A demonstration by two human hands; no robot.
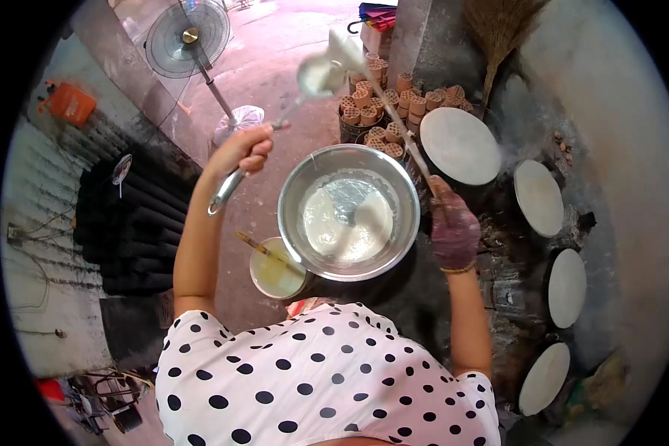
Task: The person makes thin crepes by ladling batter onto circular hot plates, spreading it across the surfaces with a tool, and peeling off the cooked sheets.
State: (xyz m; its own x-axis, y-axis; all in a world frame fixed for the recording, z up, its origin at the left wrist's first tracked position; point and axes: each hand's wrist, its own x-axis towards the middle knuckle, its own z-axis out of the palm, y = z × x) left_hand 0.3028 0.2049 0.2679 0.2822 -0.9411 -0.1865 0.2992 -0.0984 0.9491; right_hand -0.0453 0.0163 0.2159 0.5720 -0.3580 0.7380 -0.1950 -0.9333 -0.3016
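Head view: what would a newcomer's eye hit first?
The big metal bowl of white liquid, dead center. Just above it, the left hand holds a ladle and the gloved right hand a long stick, their far ends close together. Then the pale round discs down the right side.

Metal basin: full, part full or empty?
Part full: white liquid lies in the bottom of the metal basin, well below its rim.
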